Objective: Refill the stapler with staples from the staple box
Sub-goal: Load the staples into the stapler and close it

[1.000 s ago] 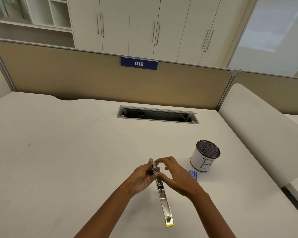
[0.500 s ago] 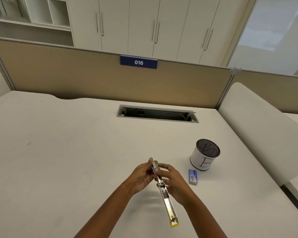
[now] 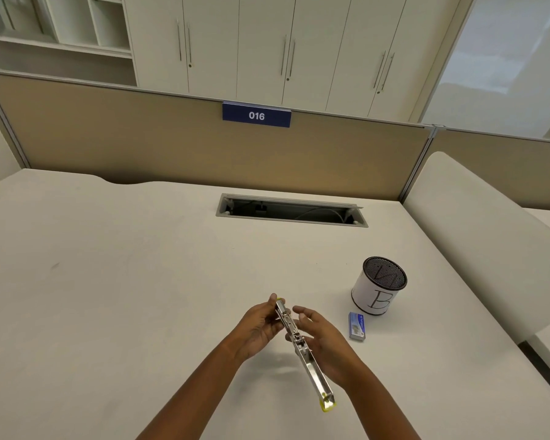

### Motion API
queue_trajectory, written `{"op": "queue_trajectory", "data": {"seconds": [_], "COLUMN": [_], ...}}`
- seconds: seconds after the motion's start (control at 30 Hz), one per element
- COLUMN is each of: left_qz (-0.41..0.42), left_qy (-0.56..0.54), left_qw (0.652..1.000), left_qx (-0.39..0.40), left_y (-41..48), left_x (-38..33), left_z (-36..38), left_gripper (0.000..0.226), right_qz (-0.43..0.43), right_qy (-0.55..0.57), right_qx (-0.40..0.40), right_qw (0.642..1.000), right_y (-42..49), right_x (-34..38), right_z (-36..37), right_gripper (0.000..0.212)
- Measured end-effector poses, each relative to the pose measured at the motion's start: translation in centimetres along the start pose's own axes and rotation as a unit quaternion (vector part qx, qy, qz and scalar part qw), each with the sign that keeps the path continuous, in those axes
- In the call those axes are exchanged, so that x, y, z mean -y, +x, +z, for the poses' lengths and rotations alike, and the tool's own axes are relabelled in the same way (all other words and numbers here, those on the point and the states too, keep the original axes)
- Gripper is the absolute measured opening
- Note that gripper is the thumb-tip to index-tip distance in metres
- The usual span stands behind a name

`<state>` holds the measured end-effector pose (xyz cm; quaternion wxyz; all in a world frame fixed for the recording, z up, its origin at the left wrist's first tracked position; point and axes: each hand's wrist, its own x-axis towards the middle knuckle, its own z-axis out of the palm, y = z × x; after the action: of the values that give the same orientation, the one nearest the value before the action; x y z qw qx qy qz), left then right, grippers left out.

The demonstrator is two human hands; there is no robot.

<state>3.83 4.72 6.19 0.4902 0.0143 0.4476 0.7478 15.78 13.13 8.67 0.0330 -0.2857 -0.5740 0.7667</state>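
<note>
A metal stapler [image 3: 311, 366] with yellow tips is swung open into one long strip and held above the white desk [image 3: 108, 281]. My left hand [image 3: 256, 330] grips its far end, thumb by the yellow tip. My right hand [image 3: 323, 339] lies along the stapler's right side near the hinge, its fingers loosely spread and off the far end. The stapler's near arm reaches back over my right wrist. The small blue staple box [image 3: 357, 326] lies flat on the desk to the right of my right hand, untouched.
A white mesh-topped pen cup [image 3: 378, 285] marked "B" stands just behind the staple box. A cable slot [image 3: 291, 211] is cut into the desk further back, before a tan partition [image 3: 140, 147]. A padded white divider [image 3: 489, 249] borders the desk's right side.
My right hand's fingers have come off the stapler's far end and drawn back beside the hinge. The stapler's near arm has swung rightward, and the staple box is now fully uncovered.
</note>
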Motion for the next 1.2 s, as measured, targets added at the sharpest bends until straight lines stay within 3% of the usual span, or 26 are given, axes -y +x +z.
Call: {"op": "queue_trajectory", "data": {"seconds": [0.17,0.3,0.5,0.73,0.93,1.07,1.2], "left_qz": [0.011,0.021,0.033,0.021,-0.029,-0.026,0.034], "left_qy": [-0.092,-0.124,-0.003,0.130,0.144,0.205,0.267], "left_qw": [0.994,0.989,0.998,0.991,0.989,0.978,0.963], "left_qx": [-0.065,-0.081,-0.054,0.031,0.028,0.033,0.010], "left_y": [0.5,0.7,0.2,-0.3,-0.6,-0.7,-0.7], "left_x": [-1.1,-1.3,-0.8,0.6,1.2,1.4,1.4], "left_z": [-1.6,-2.3,-0.9,1.0,0.7,0.3,0.2], "left_gripper": [0.031,0.031,0.029,0.029,0.056,0.043,0.033], "right_qz": [-0.035,-0.105,-0.187,-0.155,-0.055,-0.029,-0.041], "right_qy": [-0.171,-0.206,-0.222,-0.250,-0.280,-0.311,-0.317], "right_qx": [0.038,0.034,-0.004,-0.065,-0.039,-0.017,-0.053], "right_qw": [0.984,0.972,0.957,0.953,0.958,0.950,0.946], "right_y": [-1.1,-1.3,-0.4,1.0,0.7,0.6,0.9], "right_x": [-0.4,-0.3,0.5,0.8,0.2,0.1,-0.3], "right_z": [-1.4,-1.3,0.4,2.2,2.4,2.3,2.1], "right_gripper": [0.053,0.053,0.048,0.054,0.056,0.061,0.061]}}
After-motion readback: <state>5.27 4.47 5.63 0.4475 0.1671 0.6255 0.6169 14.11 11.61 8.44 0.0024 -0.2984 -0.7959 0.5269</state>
